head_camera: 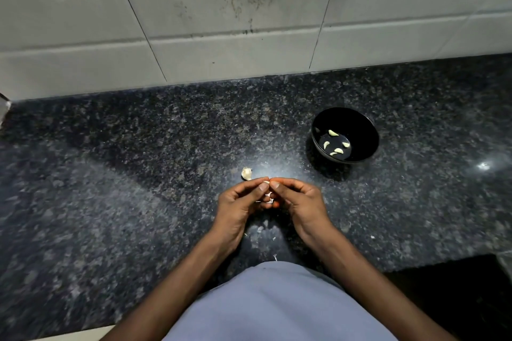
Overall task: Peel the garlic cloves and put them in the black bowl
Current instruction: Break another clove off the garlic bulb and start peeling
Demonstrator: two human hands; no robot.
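Observation:
My left hand (239, 202) and my right hand (297, 199) meet over the middle of the dark counter. Between their fingertips they pinch a small garlic clove (268, 196) with pale skin; most of it is hidden by the fingers. An unpeeled piece of garlic (246, 173) lies on the counter just beyond my left hand. The black bowl (360, 124) stands to the right and farther back, with several peeled cloves (335, 144) in its bottom.
Bits of white garlic skin (260, 229) lie on the speckled granite counter (138, 174) below my hands. A tiled wall (221, 22) rises behind the counter. The counter's front edge drops off at the lower right (443, 266).

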